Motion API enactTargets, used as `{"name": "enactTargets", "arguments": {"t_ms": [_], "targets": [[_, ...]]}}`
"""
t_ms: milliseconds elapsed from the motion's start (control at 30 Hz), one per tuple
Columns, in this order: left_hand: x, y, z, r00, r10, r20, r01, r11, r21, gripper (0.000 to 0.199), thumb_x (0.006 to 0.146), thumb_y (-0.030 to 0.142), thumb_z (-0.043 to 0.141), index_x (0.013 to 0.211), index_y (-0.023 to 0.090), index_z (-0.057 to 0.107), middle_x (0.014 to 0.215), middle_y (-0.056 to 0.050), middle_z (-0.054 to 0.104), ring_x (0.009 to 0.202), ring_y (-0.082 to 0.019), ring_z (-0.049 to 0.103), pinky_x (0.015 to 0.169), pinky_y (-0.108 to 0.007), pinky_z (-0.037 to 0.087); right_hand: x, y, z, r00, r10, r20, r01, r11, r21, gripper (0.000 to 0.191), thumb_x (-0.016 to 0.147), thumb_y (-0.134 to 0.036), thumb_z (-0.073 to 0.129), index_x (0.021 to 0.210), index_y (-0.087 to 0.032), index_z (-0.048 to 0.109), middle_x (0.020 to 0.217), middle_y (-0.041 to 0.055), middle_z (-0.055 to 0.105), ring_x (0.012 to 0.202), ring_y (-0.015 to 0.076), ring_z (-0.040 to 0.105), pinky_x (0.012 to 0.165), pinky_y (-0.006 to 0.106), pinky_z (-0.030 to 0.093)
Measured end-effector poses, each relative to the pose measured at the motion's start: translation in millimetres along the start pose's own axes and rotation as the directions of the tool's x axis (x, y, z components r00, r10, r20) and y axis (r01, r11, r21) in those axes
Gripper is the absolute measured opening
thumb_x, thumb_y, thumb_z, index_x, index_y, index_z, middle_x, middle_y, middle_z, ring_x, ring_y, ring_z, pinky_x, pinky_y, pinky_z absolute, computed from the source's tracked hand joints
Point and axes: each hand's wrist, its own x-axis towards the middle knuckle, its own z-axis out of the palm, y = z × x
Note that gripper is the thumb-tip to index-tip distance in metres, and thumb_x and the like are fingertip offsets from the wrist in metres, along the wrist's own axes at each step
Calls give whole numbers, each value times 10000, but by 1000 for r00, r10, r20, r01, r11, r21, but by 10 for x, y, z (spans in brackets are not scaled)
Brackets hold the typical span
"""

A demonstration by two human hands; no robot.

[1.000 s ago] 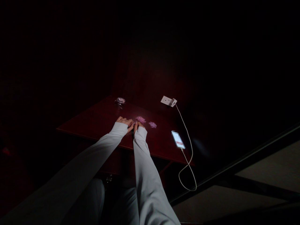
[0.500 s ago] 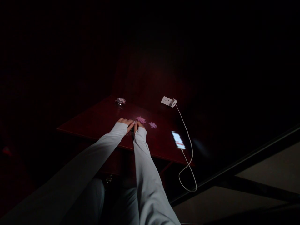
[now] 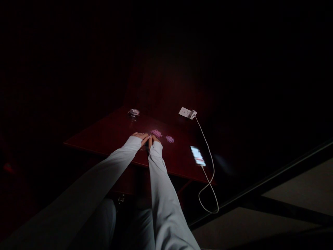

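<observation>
Near the front edge of the dark red table (image 3: 91, 137), my left hand (image 3: 141, 136) and my right hand (image 3: 154, 139) meet at their fingertips. The fingers of both are bent and pressed together around something too small and dark to make out. Just beyond my right hand lies a pile of small pink pieces (image 3: 156, 133). A smaller purple-pink pile (image 3: 170, 139) sits to its right. Under my hands, a dark object shows in part; its shape is unclear.
A clear round container with a pale lid (image 3: 134, 112) stands at the back left. To the right lies a lit phone (image 3: 198, 156). Its white cable (image 3: 207, 142) runs to a plug in a white socket plate (image 3: 185, 112) and loops past the table's edge.
</observation>
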Motion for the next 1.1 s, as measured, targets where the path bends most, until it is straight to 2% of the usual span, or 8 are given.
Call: {"name": "enactTargets", "arguments": {"t_ms": [200,333,467,633,800,933,1100], "targets": [[7,-27,-21,996,-65,59,66,998,-12,251,1126,285,502,1022,230,724,1022,-74,832,979,-224,759,900,-337,481,39,83,45,992,122,14,-122,976,181,391,1108,-522,509,946,-278,768,863,11,772,817,203,685,790,288,528],[17,-4,-64,994,-82,72,83,997,-7,230,1112,261,514,996,230,710,962,-58,816,934,-218,740,883,-325,479,94,159,72,986,163,37,-167,943,289,355,1041,-552,615,864,-284,766,811,-9,762,801,193,675,785,282,520],[18,28,-105,987,-136,85,137,991,-3,240,1110,256,504,990,229,710,943,-61,806,933,-224,734,897,-323,482,133,200,86,981,172,90,-194,870,454,310,977,-489,649,803,-257,759,719,-12,738,725,182,650,712,273,508],[9,20,-81,986,-147,82,148,989,-4,239,1116,250,498,1037,228,722,990,-71,823,984,-225,747,935,-318,486,151,201,101,979,181,93,-199,762,616,279,904,-473,676,778,-233,742,663,-15,697,632,159,598,655,269,489],[14,-25,-7,988,-133,75,132,991,12,245,1113,260,501,1078,228,741,991,-72,834,981,-228,752,930,-317,497,193,195,116,972,229,51,-208,738,642,403,928,-537,651,658,-238,653,569,-14,611,560,156,548,596,277,466],[12,-46,28,994,-101,46,102,995,-15,240,1103,279,512,1069,236,746,991,-70,834,965,-226,752,921,-318,505,183,178,83,972,235,32,-209,786,581,488,927,-620,662,618,-246,612,568,-20,587,596,158,553,601,270,462],[-1,-38,15,992,-103,67,106,993,-51,245,1096,310,527,1041,238,755,911,-55,802,936,-225,748,927,-321,500,129,129,26,978,209,15,-187,841,507,507,918,-675,692,653,-248,621,596,-28,580,653,161,534,642,268,462]]}}
